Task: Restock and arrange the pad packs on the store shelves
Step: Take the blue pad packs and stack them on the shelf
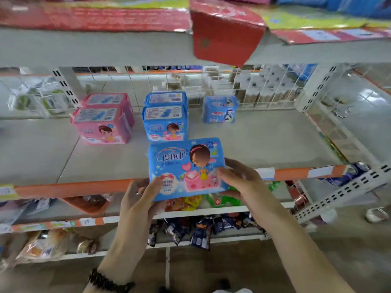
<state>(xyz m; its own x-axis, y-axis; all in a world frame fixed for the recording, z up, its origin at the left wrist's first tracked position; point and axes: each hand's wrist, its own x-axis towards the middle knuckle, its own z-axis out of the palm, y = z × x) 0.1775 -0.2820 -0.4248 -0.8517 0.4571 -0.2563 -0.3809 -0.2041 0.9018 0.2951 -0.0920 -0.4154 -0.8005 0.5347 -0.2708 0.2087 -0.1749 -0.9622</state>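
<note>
Stock on shelf (264, 142): five pad packs; mostly bare. Sixth, blue pack (186, 168), gripped by left hand (139, 197) and right hand (239, 178), unplaced.

Blurred top-shelf packs (330, 7), small print on pink packs (101, 125) illegible

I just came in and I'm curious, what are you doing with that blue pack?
A person is stocking a shop shelf. Both hands, left hand and right hand, hold a blue pack at the shelf's front edge. Further back stand two pink packs, two blue packs in a row, and one smaller blue pack.
</note>
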